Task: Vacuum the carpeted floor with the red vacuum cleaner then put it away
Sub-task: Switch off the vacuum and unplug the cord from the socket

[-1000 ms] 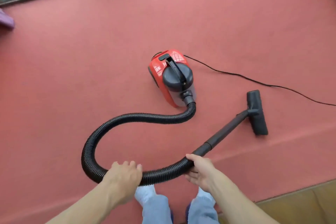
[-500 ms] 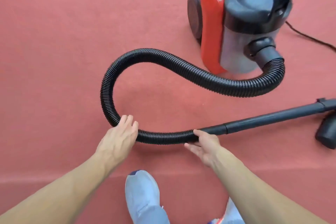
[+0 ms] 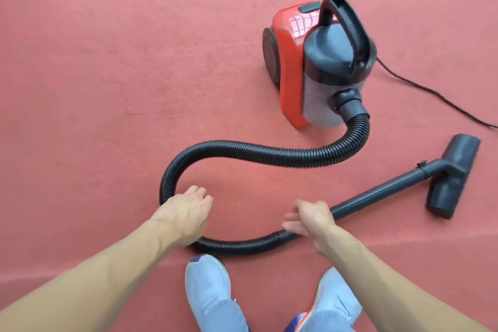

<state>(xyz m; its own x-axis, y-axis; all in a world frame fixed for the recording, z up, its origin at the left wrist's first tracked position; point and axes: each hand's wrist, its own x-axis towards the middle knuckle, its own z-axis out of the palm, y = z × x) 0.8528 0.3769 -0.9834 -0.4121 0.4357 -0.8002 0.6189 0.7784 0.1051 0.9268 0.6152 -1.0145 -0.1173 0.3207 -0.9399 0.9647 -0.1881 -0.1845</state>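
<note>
Down at floor level, head view: red vacuum cleaner (image 3: pixel 293 67) sits on the red carpet (image 3: pixel 107 62), its ribbed hose (image 3: pixel 269 155) looping back to the wand (image 3: pixel 377 191) and floor nozzle (image 3: pixel 452 178), power cord (image 3: pixel 431 97) trailing right. Left hand (image 3: pixel 186 213) lies loosely over the hose bend, fingers relaxed; right hand (image 3: pixel 310 219) hovers half-open at the wand's near end, gripping nothing. Judged as pick-up before vacuuming proper; next calls for closing the right hand round the wand and lifting it clear of both shoes (image 3: pixel 207 286).

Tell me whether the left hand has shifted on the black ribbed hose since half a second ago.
Yes: the left hand slid back along the black ribbed hose, toward the loop's bend.
</note>
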